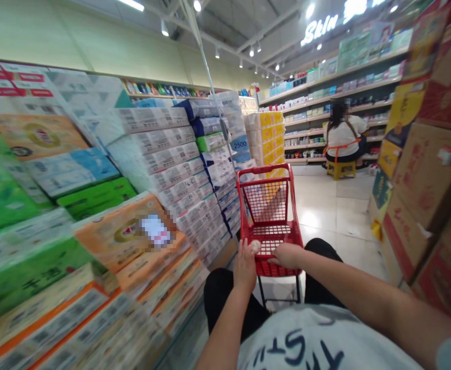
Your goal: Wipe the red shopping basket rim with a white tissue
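Note:
A red plastic shopping cart (pixel 295 221) with a grid-like back and seat stands between my knees. My left hand (pixel 245 264) rests at its near left corner, fingers stretched forward and apart. Right by those fingers is a small round beige thing (pixel 255 246), too blurred to name; whether the hand touches it I cannot tell. My right hand (pixel 287 255) lies over the near rim of the cart, its fingers curled around the edge and partly hidden.
Stacked tissue packs (pixel 171 169) line my left, with a lit phone (pixel 155 230) on an orange pack. Cardboard boxes (pixel 428 174) rise on the right. Ahead, a person (pixel 343 136) sits on a yellow stool (pixel 341 169) facing stocked shelves (pixel 306 108). A thin pole (pixel 210 77) stands beyond the cart.

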`<state>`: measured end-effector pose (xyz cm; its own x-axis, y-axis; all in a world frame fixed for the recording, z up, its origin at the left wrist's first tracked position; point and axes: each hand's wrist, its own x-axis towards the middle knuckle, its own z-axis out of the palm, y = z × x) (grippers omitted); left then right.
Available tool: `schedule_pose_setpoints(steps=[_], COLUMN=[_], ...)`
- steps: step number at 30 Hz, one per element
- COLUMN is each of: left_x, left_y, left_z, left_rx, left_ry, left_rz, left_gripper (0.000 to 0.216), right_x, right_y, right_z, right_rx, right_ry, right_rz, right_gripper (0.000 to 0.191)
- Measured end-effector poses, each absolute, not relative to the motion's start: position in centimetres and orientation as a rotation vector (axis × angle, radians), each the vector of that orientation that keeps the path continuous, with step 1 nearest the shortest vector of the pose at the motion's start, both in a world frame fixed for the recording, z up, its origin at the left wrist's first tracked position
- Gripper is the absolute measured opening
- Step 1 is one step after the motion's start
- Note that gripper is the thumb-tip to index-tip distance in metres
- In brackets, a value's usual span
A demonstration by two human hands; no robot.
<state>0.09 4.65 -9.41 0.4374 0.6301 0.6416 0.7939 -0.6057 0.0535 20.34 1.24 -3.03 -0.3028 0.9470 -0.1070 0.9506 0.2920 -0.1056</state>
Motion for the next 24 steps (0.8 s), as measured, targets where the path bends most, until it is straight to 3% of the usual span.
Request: schedule_pose_setpoints(steps=[4, 8, 15, 20, 24], left_x=[-0.1, 0.1, 0.2, 1.8, 2.4], left_y=[4.7, 5.4, 4.1, 4.8, 4.7], left_z=[-9.6, -7.9, -9.9, -7.2, -7.4], left_rx=[-2.463, -2.552, -2.534, -2.611, -2.580], left_ry=[-1.136, -1.152, -1.073, -1.170, -1.167], left_rz=[-0.862, -0.743, -0.857, -0.798, -0.806], left_gripper=[0.046, 0.042, 0.054, 0.025, 0.023], right_x=[20.7, 20.9, 21.1, 21.2, 21.2], right_y=[1.0, 1.0, 0.5, 0.0, -0.2], right_z=[-3.0, -2.9, -2.6, -2.4, -2.5], right_rx=[1.820, 1.844, 1.933, 1.980, 2.006], right_ry=[2.510, 2.480, 2.460, 2.423, 2.393], right_rz=[-0.202, -0.185, -0.175, -0.193, -0.178], right_gripper=[0.053, 0.057, 0.054, 0.052, 0.052])
